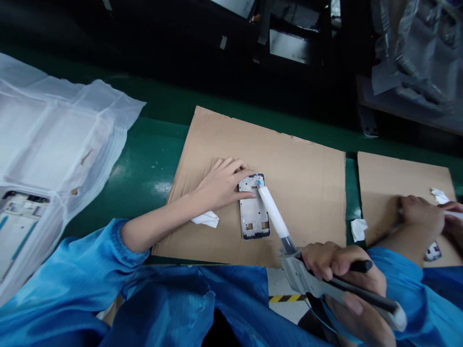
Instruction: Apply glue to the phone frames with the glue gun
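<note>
A metal phone frame [253, 212] with small cutouts lies flat on a brown cardboard sheet [311, 193]. My left hand [226, 182] steadies it, with the thumb over its left side and the fingers at its upper left edge. In my right hand [347, 274] is a glue gun [302, 277], my fingers wrapped round its handle and lever. Its white cartridge [274, 212] points up and left, and the blue nozzle tip [259, 183] is at the top part of the frame. Whether the tip touches the metal I cannot tell. Near my left wrist lies a crumpled white tissue [206, 219].
On the left, a plastic tray [47, 140] stands on the green table [148, 144], with a phone frame [20, 217] in it. At right, a co-worker's hands [421, 214] work over another cardboard sheet [390, 178]. Clear trays [423, 53] are stacked at the upper right.
</note>
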The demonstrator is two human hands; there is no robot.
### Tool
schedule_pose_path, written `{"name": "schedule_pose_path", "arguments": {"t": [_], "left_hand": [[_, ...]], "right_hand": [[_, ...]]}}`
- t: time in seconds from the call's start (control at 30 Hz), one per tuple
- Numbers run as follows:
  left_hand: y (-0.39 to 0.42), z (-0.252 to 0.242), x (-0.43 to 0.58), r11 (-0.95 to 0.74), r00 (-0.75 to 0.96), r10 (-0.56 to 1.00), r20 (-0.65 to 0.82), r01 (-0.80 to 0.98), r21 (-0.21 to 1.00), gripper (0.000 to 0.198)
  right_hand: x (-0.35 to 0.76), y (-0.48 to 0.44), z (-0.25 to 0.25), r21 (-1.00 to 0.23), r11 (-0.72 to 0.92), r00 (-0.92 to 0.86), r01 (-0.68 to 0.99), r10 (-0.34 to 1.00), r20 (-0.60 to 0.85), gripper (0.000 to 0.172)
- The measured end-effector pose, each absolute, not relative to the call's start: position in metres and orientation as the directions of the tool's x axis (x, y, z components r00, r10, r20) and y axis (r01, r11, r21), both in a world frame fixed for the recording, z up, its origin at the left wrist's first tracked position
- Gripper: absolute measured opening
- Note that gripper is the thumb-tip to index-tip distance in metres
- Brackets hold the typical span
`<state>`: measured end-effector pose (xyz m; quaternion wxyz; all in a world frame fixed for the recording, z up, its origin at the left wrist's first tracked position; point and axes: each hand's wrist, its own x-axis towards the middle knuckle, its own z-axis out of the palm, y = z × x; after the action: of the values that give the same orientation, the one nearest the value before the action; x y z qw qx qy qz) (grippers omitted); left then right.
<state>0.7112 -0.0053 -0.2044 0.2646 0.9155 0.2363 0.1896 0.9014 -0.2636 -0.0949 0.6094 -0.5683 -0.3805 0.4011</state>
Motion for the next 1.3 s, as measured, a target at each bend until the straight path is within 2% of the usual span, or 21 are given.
{"name": "schedule_pose_path", "arguments": {"t": [0.17,0.37,0.57,1.17,1.3], "left_hand": [[-0.006,-0.205,0.711,-0.75,0.819,0.529,0.22,0.331,0.573,0.056],[-0.005,-0.206,0.711,-0.755,0.82,0.525,0.226,0.327,0.568,0.057],[-0.006,-0.205,0.711,-0.759,0.822,0.523,0.223,0.331,0.561,0.058],[-0.006,-0.207,0.711,-0.762,0.814,0.529,0.24,0.331,0.557,0.057],[-0.005,-0.206,0.711,-0.752,0.811,0.535,0.236,0.331,0.57,0.055]], "right_hand": [[0.897,-0.262,-0.09,-0.999,0.026,0.362,-0.044,0.932,0.009,0.023],[0.895,-0.259,-0.085,-0.999,0.011,0.371,-0.052,0.929,-0.009,0.018],[0.894,-0.258,-0.079,-0.992,-0.093,0.395,-0.086,0.911,-0.119,0.027],[0.891,-0.257,-0.08,-0.993,-0.098,0.395,-0.063,0.912,-0.115,0.03],[0.886,-0.263,-0.083,-0.992,-0.123,0.399,-0.032,0.908,-0.125,0.042]]}}
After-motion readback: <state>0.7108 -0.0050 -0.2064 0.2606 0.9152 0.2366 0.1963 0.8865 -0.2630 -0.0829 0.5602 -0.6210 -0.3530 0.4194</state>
